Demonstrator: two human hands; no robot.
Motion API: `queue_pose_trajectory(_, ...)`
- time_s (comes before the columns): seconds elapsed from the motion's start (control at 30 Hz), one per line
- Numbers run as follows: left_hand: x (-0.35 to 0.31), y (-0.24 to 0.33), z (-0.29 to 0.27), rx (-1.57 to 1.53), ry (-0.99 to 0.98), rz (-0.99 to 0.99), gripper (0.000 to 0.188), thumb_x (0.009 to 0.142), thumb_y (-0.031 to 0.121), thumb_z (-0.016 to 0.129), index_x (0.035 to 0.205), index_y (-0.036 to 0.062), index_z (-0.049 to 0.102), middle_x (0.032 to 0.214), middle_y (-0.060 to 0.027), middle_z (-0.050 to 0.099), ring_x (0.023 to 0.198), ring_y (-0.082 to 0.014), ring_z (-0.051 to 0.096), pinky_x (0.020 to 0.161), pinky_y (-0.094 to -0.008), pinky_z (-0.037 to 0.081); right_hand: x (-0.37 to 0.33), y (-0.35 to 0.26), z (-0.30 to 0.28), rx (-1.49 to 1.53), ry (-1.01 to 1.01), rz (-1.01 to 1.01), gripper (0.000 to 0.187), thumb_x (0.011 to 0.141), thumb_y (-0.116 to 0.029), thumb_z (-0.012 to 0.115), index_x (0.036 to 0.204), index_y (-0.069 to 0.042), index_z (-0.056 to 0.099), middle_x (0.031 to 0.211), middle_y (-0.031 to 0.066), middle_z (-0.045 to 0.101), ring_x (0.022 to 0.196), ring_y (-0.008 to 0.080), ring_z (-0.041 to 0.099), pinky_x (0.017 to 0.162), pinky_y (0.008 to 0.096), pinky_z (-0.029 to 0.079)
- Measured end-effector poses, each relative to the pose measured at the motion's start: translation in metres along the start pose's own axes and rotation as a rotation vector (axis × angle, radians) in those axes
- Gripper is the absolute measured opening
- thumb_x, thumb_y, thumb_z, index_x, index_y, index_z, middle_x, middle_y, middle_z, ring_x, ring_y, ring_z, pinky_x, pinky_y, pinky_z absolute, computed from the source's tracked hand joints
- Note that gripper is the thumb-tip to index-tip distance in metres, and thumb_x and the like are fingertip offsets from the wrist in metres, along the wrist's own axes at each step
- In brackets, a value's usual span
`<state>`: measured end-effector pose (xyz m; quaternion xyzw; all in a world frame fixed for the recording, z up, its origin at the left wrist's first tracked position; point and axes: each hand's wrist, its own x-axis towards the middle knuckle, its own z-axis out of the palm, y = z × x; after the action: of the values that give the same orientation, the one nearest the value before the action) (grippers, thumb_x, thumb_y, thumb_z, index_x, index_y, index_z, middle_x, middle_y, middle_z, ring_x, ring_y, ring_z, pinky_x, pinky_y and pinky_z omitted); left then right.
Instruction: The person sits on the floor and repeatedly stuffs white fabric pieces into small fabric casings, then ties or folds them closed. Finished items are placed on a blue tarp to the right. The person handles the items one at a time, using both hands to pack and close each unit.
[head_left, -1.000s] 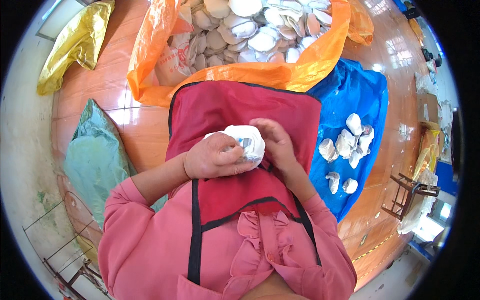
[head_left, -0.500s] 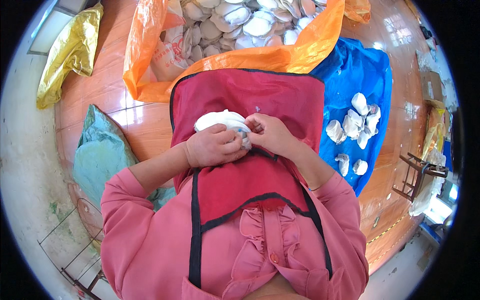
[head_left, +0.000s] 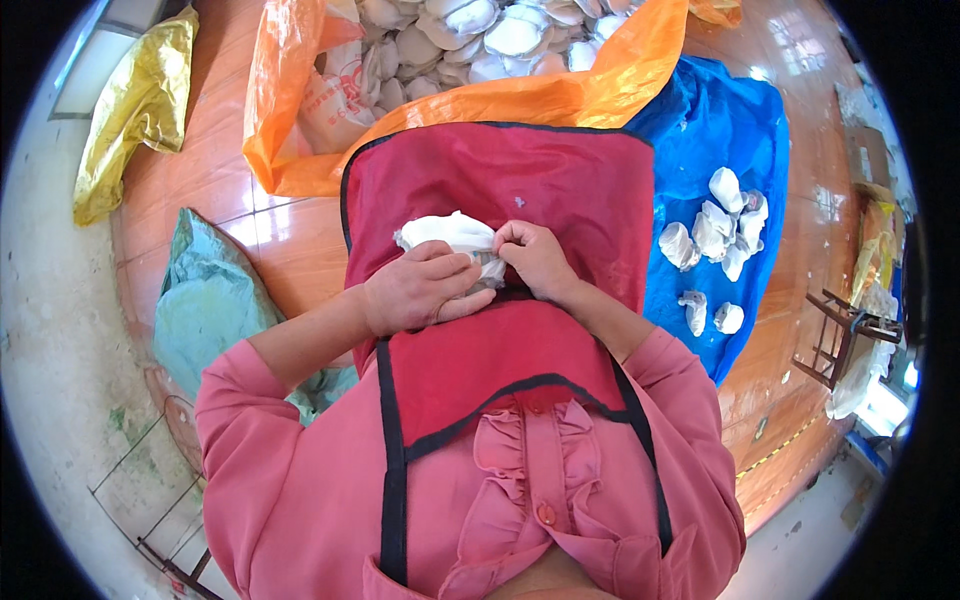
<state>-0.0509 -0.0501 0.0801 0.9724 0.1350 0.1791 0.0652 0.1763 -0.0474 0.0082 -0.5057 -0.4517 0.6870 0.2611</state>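
A soft white cloth piece (head_left: 450, 231), rounded and padded-looking, lies over my lap on the red apron (head_left: 590, 190). My left hand (head_left: 422, 287) is closed over its near left side, fingers bent across it. A greyish, crumpled part shows beyond those fingertips. At the right end of the piece, my right hand (head_left: 537, 262) pinches the edge between thumb and curled fingers. What lies under the left palm is hidden.
Beyond my lap, an orange sack (head_left: 480, 103) stands open, full of round white pads (head_left: 515, 37). Several bunched white pieces (head_left: 712, 232) lie on a blue sheet (head_left: 690, 330) to the right. A green sack (head_left: 215, 320), a yellow sack (head_left: 145, 110) and a small wooden stool (head_left: 840, 340) surround me.
My right hand has drawn its fingers into a tighter pinch at the edge. The white piece now looks flatter and more folded. My left hand still holds it, its fingers slightly shifted.
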Motion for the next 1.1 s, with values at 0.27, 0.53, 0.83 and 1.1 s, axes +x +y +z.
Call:
queue_pose_trajectory(0.27,0.004,0.004,0.01,0.084,-0.099,0.003,0.038,0.077,0.02,0.058,0.115,0.0169,0.059,0.105,-0.0031,0.057,0.091,-0.0172,0.054,0.077,-0.0323,0.044,-0.009,-0.004,-0.011,-0.596,-0.048,-0.468,0.021,0.09,-0.012,0.051,0.097,0.0,0.067,0.095,0.0156,0.066,0.089,0.0305,0.063,0.076,0.0397,0.051)
queue_pose_trajectory(0.53,0.012,0.005,0.017,0.013,-0.263,0.069,0.032,0.077,0.02,0.058,0.109,0.0155,0.061,0.098,0.0,0.057,0.091,-0.0157,0.052,0.075,-0.0319,0.043,0.004,-0.05,-0.011,-1.101,-0.475,-0.065,0.029,0.094,-0.024,0.047,0.095,-0.002,0.066,0.08,0.015,0.062,0.074,0.0311,0.061,0.069,0.0442,0.05)
queue_pose_trajectory(0.83,0.009,0.007,0.023,-0.016,-0.271,0.076,0.028,0.077,0.021,0.057,0.103,0.0145,0.062,0.089,0.0015,0.055,0.091,-0.0148,0.052,0.072,-0.0307,0.044,0.029,-0.039,-0.015,0.052,-0.596,0.71,0.006,0.088,-0.016,0.057,0.088,-0.011,0.059,0.064,-0.0065,0.052,0.047,0.0021,0.044,0.042,0.0186,0.037)
queue_pose_trajectory(1.1,0.007,0.006,0.025,-0.043,-0.238,0.099,0.028,0.078,0.019,0.057,0.105,0.0146,0.062,0.092,-0.0007,0.055,0.088,-0.0161,0.053,0.07,-0.0307,0.045,0.035,-0.031,-0.005,-0.138,-0.515,0.651,0.005,0.082,-0.015,0.063,0.078,-0.013,0.06,0.059,-0.0075,0.048,0.045,0.0025,0.04,0.039,0.0197,0.032)
